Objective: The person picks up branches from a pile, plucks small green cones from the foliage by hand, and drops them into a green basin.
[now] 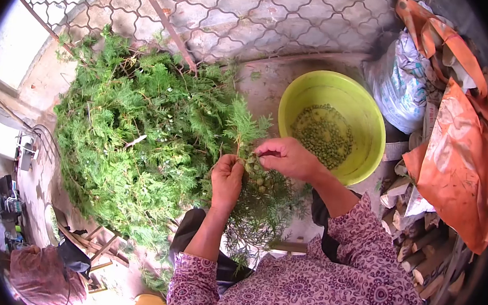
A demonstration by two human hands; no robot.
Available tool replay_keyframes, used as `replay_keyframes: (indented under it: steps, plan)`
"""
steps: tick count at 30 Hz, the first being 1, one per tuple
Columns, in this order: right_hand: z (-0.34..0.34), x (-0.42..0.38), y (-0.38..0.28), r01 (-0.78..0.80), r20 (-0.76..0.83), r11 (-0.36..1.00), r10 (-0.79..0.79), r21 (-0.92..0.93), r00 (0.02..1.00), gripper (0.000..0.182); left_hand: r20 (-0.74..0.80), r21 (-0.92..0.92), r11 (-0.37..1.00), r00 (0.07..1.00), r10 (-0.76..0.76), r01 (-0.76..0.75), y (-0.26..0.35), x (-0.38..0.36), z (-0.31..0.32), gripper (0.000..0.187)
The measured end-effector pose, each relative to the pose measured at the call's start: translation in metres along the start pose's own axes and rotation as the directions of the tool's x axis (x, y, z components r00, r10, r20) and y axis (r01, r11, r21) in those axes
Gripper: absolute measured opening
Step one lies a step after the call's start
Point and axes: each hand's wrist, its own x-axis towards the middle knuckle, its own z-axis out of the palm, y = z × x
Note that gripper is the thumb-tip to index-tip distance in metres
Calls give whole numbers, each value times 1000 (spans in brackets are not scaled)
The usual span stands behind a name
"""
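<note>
My left hand (pixel 227 181) is closed around the stem of a leafy evergreen branch (pixel 241 122), whose feathery top points away from me. Round green cones (pixel 260 183) show on the sprigs just below and right of my fingers. Beside it, my right hand (pixel 291 158) has thumb and forefinger drawn together at the branch; whatever is between the fingertips is too small to make out. A yellow-green plastic basin (pixel 374 114) stands just beyond my right hand. Many small green cones (pixel 327 133) lie on its bottom.
A big heap of cut evergreen branches (pixel 136 125) fills the left. Wire mesh (pixel 267 21) runs along the back. Stuffed plastic bags (pixel 401 82), an orange sack (pixel 457 165) and stacked firewood (pixel 421 255) crowd the right. A reddish cloth (pixel 41 277) lies lower left.
</note>
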Motion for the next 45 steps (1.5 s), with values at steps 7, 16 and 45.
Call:
replay_keyframes:
  steps: [7,16,45]
  plan:
    - [8,2,-2,90,-284,865,-258,-493,923,13,64,246,967,996,58,-72,-4,-5,3,12]
    - [-40,9,7,166,-657,984,-169,-67,734,6,118,-2,992,985,-124,125,0,-5,-3,14]
    - [10,13,16,195,-349,748,-502,-634,791,19,359,-285,831,857,-369,477,13,-5,9,20]
